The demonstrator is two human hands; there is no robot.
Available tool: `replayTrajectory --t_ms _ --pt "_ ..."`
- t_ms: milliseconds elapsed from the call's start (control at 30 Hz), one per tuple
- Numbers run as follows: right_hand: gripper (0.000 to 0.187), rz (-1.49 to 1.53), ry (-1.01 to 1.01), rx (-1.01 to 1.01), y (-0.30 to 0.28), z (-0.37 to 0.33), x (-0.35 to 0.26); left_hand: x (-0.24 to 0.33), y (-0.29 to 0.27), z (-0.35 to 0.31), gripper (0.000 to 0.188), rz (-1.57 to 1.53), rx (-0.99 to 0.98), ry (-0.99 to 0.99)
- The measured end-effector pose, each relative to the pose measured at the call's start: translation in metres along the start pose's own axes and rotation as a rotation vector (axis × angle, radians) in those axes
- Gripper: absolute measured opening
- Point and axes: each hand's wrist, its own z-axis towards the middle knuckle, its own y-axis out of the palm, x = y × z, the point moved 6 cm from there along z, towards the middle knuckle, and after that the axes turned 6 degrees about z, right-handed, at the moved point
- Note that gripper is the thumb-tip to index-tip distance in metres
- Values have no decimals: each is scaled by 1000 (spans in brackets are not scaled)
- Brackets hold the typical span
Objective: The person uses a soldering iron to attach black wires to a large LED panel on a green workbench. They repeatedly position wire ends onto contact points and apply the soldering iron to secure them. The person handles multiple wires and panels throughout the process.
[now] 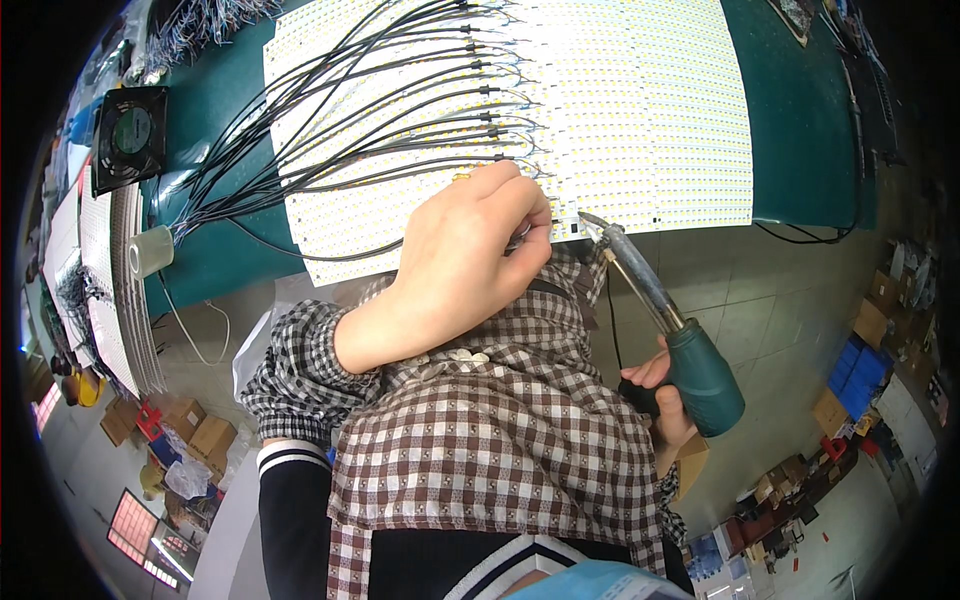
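My left hand is closed in a pinch at the near edge of a white LED board sheet, which carries rows of small yellow lights. A black cable runs from the left under this hand, and its end at the fingertips is mostly hidden. My right hand grips a soldering iron by its green handle. The iron's metal tip points up and left, close to the board's near edge beside my left fingertips. Several other black cables lie across the board, their thin wire ends along its middle.
Under the board is a green tabletop. A black fan and a whitish roll around the cable bundle are at the left, near stacked white boards. Cardboard boxes stand on the floor.
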Motion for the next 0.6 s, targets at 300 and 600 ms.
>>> replayTrajectory --t_ms 300,600 --pt "56 140 -143 98 0 13 -5 -1 1 0 8 0 15 -6" --pt "62 714 -185 -103 -18 112 -25 3 -3 -2 10 28 59 44"
